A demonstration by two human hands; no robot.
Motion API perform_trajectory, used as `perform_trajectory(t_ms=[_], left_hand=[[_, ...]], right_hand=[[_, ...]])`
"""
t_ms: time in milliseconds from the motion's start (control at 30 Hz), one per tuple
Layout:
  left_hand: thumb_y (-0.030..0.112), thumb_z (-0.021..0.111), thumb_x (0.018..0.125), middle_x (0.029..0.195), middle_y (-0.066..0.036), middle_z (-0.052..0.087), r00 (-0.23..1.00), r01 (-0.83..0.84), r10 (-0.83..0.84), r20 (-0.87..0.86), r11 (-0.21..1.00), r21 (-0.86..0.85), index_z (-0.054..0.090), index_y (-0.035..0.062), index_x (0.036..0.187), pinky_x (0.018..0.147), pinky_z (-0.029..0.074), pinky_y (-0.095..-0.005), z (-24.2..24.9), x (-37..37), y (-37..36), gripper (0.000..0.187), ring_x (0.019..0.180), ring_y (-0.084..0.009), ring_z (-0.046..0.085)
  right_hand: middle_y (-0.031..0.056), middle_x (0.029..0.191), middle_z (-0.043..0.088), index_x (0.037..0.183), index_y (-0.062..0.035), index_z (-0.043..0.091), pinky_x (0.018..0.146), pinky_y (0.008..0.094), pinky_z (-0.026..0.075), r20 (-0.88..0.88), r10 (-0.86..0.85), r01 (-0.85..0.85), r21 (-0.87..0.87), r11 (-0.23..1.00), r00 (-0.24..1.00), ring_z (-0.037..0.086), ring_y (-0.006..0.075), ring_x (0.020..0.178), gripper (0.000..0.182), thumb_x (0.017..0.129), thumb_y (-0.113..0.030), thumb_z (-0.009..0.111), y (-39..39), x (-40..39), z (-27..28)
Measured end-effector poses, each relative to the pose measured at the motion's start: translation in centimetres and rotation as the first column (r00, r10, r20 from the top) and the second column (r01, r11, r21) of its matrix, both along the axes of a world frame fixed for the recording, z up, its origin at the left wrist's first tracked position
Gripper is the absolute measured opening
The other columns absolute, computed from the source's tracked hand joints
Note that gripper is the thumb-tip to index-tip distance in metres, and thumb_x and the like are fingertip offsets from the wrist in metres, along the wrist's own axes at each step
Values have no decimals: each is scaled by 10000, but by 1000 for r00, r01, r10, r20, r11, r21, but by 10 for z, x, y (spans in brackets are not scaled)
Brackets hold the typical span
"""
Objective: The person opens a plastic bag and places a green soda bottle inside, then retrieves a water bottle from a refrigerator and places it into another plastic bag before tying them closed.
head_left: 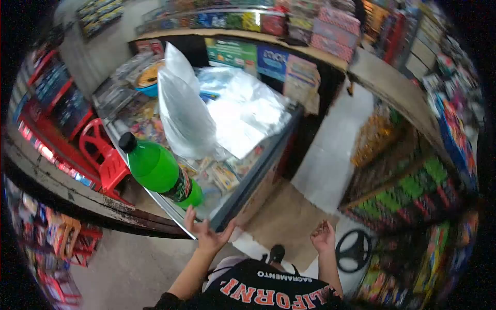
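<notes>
A large green soda bottle point(161, 173) with a black cap and dark label stands near the front corner of the glass-topped counter point(258, 178). My left hand point(209, 235) is just below the bottle's base at the counter's edge, fingers spread and holding nothing. Behind the bottle, a white plastic bag point(183, 116) rises upright, beside a heap of clear and white plastic bags point(243, 108). Well to the right, away from the counter, my right hand point(324, 238) hangs over the floor, palm up, with its fingers loosely bent and apart.
A blue bowl point(149, 90) sits at the counter's far left. Red plastic chairs point(109, 163) stand at left. On the right are a black steering wheel point(354, 250) and crates of bottles point(403, 194). Shelves of packaged goods point(243, 21) line the back; cardboard point(281, 214) covers the floor.
</notes>
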State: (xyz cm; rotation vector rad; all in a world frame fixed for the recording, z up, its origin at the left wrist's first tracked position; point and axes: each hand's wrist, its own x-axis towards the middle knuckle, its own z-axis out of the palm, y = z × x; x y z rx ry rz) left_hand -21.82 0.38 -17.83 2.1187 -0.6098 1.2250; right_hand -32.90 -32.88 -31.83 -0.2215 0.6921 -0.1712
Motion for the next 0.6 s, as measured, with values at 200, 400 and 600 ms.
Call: perform_trajectory(t_ms=[200,400,600], left_hand=[[263,747,548,1245,-241,149,833,-505,450,-320,856,-111,35,59,1280,915,250,-446,-7,-7,2,1041,1132,-362,204],[221,771,527,1264,-257,196,761,-573,379,-527,774,-271,-92,56,1288,938,255,-407,-8,17,10,1162,1152,-348,291],[190,779,532,1161,-203,354,769,-553,244,-590,717,-425,80,27,1249,873,353,-350,-40,72,36,1014,1039,-300,422]], right_hand=[[-71,770,569,803,-188,598,547,222,368,28,276,-276,7,961,961,472,61,582,102,781,-253,523,-46,137,38],[-48,753,531,865,-165,556,548,244,356,257,648,-657,-62,751,717,429,86,575,123,805,-259,505,38,254,102],[-19,765,530,934,-148,513,547,265,360,114,781,-737,-269,620,614,433,107,580,168,813,-263,495,55,289,131]])
